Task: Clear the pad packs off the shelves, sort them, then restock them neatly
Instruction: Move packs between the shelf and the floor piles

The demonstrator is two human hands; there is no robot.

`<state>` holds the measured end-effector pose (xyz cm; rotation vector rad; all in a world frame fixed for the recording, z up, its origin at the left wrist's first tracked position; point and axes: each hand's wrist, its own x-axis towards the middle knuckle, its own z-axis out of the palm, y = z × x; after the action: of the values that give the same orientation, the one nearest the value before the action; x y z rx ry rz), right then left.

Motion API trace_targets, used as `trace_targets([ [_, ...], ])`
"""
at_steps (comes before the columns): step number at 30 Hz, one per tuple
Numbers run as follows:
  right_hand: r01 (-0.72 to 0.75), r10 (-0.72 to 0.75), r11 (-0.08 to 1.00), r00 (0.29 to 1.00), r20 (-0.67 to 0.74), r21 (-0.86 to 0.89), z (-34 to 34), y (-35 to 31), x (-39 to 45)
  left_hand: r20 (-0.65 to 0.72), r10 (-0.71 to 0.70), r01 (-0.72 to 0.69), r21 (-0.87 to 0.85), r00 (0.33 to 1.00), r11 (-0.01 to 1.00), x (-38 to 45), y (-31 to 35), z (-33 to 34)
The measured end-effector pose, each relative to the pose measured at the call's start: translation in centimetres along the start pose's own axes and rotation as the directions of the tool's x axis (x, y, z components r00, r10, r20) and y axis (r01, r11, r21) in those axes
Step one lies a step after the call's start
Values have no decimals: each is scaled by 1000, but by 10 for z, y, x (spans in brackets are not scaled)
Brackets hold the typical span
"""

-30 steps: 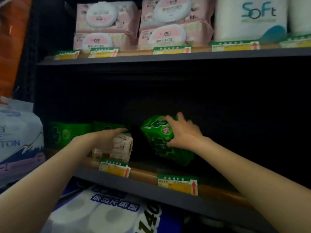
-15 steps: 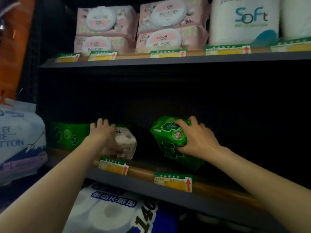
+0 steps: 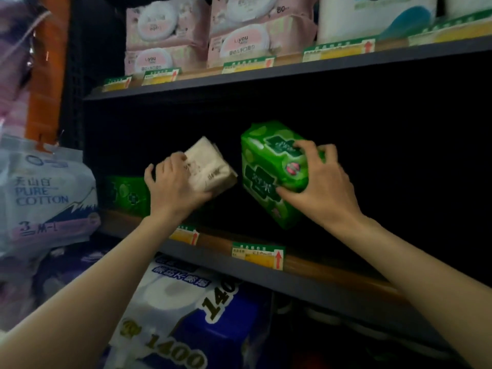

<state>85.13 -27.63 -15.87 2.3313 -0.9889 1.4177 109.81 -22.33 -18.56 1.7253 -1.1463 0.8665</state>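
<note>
Head view: my left hand (image 3: 173, 187) grips a cream soft-wrapped pad pack (image 3: 210, 166), and my right hand (image 3: 319, 187) clutches a glossy green plastic pad pack (image 3: 269, 166). Both are lifted off the dark middle shelf (image 3: 306, 265), presumably to clear it; another green pack (image 3: 125, 194) waits at the left.

We read "PURE COTTON" and "3 M-1" on the white pack (image 3: 45, 198) far left. "1400" and "140" sit on the blue-white tissue roll pack (image 3: 186, 323) under the shelf. "Liyou" is on the pink wipes packs (image 3: 239, 41) up top, "80" on the upper one. Price tags (image 3: 257, 255) and the green pad pack (image 3: 271, 171) print: too blurred.
</note>
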Motion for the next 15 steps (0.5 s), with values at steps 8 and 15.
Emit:
trace_targets([
  [8, 94, -61, 961, 990, -130, 260, -41, -9, -45, -37, -265, 259, -124, 964, 958, -66, 26, -77],
  [15, 86, -138, 869, 988, 72, 487, -35, -20, -128, 182, -391, 386, 68, 902, 920, -177, 28, -140],
])
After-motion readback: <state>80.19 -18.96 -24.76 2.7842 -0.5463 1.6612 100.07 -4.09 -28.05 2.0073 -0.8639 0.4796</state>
